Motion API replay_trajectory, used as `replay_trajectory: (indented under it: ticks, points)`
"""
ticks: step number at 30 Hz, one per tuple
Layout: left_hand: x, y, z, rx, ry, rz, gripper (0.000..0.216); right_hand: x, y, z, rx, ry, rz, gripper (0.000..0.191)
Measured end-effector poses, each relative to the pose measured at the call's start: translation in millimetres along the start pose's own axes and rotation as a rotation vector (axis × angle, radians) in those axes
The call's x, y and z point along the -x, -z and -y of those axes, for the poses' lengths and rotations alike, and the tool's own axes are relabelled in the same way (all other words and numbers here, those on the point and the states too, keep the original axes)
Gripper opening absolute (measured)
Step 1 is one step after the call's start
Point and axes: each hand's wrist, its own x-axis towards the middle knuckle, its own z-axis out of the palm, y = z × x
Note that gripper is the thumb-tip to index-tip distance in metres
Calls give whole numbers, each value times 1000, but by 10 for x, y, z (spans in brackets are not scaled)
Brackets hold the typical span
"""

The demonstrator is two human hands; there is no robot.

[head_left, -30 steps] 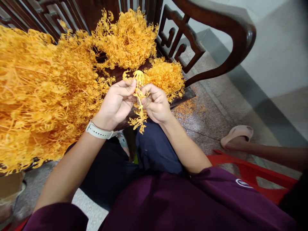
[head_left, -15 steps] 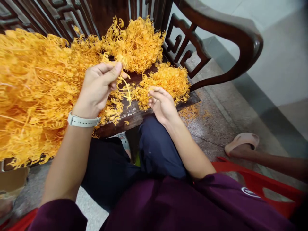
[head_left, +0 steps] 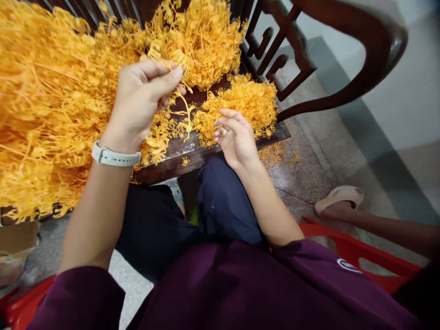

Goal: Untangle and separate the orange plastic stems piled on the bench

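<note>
My left hand (head_left: 147, 94), with a pale watch strap (head_left: 115, 156) on its wrist, pinches a yellow-orange plastic sprig (head_left: 189, 114) between thumb and fingers. The sprig's thin branching stem hangs below the fingertips. To the right, my right hand (head_left: 237, 137) has its fingers loosely curled and apart, with nothing visible in them. It is over the near edge of a low pile of small yellow-orange plastic pieces (head_left: 252, 103). Behind it rises a taller bunch of similar sprigs (head_left: 209, 50). A large heap of longer sprigs (head_left: 51, 105) spreads at the left.
The piles lie on a dark wooden bench (head_left: 165, 169) with a curved armrest (head_left: 381, 50) on the right. Loose bits (head_left: 273, 153) litter the floor beside it. Another person's sandalled foot (head_left: 340, 201) and a red plastic stool (head_left: 364, 256) are at the right.
The view has shifted a little. My right hand's fingers have parted from a near pinch and moved slightly away from the sprig. My left hand still holds the sprig.
</note>
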Motion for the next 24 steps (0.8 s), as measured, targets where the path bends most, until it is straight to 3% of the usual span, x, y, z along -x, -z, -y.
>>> replay_trajectory:
  ticks: [3,5,7,9,11,17,24]
  points:
    - [13,22,-43,4,24,-27,30,30,-28,-15,246,92,147,12]
    - [22,28,-56,12,28,-49,29,69,-103,-6,631,186,396,6]
    - [17,32,-51,7,34,-67,26,115,-217,2,1158,236,742,12]
    - [-3,48,-43,20,73,-57,25,153,-352,-10,1636,181,1034,21]
    - [-25,80,-50,113,126,-14,28,170,-485,-50,1908,78,1175,32]
    - [3,234,-197,470,202,242,44,119,-755,-207,2047,-68,1255,46]
    - [88,303,-265,639,117,270,63,109,-834,-197,1996,-120,1140,34]
